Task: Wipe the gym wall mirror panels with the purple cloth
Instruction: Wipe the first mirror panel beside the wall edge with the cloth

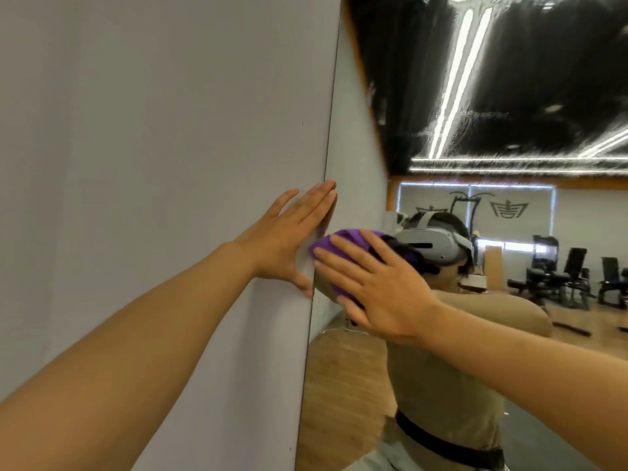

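Note:
The mirror panel fills the right part of the head view, and its left edge meets a plain grey wall. My right hand lies flat with straight, spread fingers on the purple cloth and presses it against the glass near that edge. The cloth is bunched and mostly hidden under my palm. My left hand rests flat on the grey wall, fingers straight, fingertips at the mirror's edge. It holds nothing.
The grey wall takes up the whole left half. The mirror reflects a person wearing a headset, a wooden floor, black gym benches at the far right and ceiling light strips.

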Available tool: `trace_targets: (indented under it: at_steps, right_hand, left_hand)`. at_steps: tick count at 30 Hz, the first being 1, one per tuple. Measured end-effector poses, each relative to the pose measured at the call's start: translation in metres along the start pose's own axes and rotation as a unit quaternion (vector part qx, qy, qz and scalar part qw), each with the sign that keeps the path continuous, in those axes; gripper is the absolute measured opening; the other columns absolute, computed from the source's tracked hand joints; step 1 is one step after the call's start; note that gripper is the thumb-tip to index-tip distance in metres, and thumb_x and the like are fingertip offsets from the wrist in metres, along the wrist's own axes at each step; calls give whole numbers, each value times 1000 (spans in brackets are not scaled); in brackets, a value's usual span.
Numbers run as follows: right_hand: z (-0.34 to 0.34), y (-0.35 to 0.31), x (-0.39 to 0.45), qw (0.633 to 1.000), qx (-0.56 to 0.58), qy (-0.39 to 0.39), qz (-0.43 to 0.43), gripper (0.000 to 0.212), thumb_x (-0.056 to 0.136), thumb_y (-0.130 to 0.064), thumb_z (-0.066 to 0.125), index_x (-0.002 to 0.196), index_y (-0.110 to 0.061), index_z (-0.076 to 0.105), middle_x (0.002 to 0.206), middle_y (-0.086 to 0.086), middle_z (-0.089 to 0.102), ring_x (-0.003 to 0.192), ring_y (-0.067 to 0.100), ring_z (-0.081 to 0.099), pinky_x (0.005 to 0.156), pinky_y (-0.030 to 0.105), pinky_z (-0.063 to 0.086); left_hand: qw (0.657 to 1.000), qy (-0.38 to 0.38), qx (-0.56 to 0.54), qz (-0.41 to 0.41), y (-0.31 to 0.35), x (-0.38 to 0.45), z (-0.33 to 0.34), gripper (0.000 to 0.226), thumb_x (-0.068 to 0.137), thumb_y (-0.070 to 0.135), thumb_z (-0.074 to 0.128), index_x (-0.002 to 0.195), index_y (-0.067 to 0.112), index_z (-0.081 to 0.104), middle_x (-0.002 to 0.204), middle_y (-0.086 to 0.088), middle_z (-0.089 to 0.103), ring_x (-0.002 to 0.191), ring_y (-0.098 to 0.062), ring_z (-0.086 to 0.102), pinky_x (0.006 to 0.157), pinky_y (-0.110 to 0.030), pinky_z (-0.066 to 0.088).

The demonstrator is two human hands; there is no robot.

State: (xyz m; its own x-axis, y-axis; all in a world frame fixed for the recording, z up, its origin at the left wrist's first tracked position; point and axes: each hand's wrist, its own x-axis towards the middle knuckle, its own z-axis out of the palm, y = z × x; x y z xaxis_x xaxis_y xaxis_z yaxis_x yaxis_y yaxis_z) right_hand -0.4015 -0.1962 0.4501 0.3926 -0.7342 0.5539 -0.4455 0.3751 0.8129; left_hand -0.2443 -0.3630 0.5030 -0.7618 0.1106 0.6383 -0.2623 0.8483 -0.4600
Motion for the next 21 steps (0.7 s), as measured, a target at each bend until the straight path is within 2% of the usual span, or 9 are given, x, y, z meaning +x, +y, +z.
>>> trace_targets:
  at_steps: [4, 8, 10, 12, 16, 19, 21]
  right_hand:
    - [7, -23, -18, 998, 20, -26, -58, 61, 102, -47, 29, 156, -20, 33, 162, 2, 30, 153, 26, 23, 124, 50, 9]
    - [2, -1, -10, 992, 26, -45, -118, 60, 100, -48, 29, 153, -22, 40, 158, 1, 39, 150, 25, 31, 122, 49, 13]
    - [-4, 17, -3, 994, 17, -50, -90, 60, 100, -49, 31, 153, -23, 41, 158, 0, 38, 150, 24, 31, 122, 49, 13]
    - [-11, 28, 1, 999, 9, -37, -22, 60, 100, -49, 30, 153, -22, 40, 159, 1, 36, 150, 24, 30, 122, 48, 13]
    - [-11, 4, -10, 998, 9, -37, 55, 62, 102, -47, 26, 157, -20, 32, 164, 2, 26, 154, 26, 20, 125, 49, 7]
    - [-3, -27, -29, 998, 8, -65, 18, 63, 101, -48, 28, 158, -21, 28, 165, 2, 22, 155, 27, 15, 125, 51, 6]
    - [1, -44, -46, 997, 11, -74, -25, 63, 99, -47, 29, 156, -21, 32, 164, 2, 25, 154, 27, 17, 125, 50, 7]
  left_hand:
    - [1000, -2, 24, 4, 1, -1, -1, 150, 64, 82, 71, 153, 14, -29, 161, -4, -36, 149, -16, -32, 119, -31, -24]
    - [998, -24, 62, 1, -2, 0, -5, 154, 59, 87, 68, 147, 14, -34, 154, -2, -43, 146, -17, -35, 116, -33, -27]
    - [997, -26, 78, -5, -3, 1, -5, 152, 59, 89, 64, 145, 13, -37, 150, -3, -46, 143, -18, -38, 114, -33, -30]
    - [996, -23, 88, -12, -1, 1, -3, 148, 63, 89, 60, 143, 13, -38, 148, -4, -47, 141, -20, -38, 111, -32, -31]
    - [996, 1, 84, -16, 4, -1, 1, 144, 67, 84, 61, 144, 10, -35, 152, -7, -42, 143, -22, -35, 114, -33, -28]
    - [997, -2, 74, -18, 8, -2, 2, 142, 71, 78, 65, 145, 9, -34, 157, -10, -37, 146, -22, -32, 120, -35, -20]
    - [997, -8, 79, -20, 9, -2, 0, 142, 69, 78, 64, 146, 8, -33, 157, -10, -37, 146, -22, -32, 121, -36, -19]
